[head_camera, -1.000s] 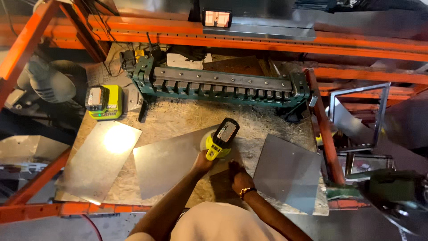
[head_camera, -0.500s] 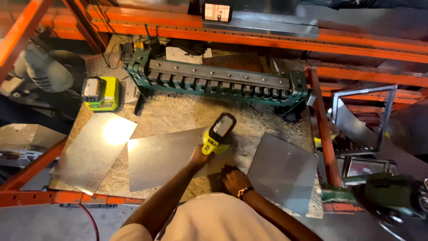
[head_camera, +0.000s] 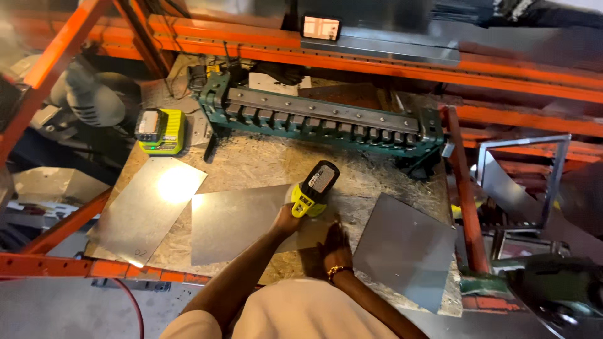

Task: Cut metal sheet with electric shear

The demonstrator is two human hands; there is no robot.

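The left hand [head_camera: 287,220] gripped a yellow-and-black power tool [head_camera: 314,188] over the middle metal sheet [head_camera: 242,220]; the right hand [head_camera: 336,246] lay flat, pressing that sheet onto the chipboard tabletop [head_camera: 264,163]. Thin and glossy, the sheet could have slipped, and its sharp edges could have cut the pressing hand.

Reaching forward with both bare arms from the bottom of the view, forearms angling inward toward each other. Gripping with the left hand [head_camera: 287,220], fingers curling closed around a handle, knuckles turned up and wrist nearly straight. Pressing down with the right hand [head_camera: 335,243], palm facing down and fingers lying flat, stretched forward and slightly spread. Wearing a gold bracelet at the right wrist, just behind the fingers.
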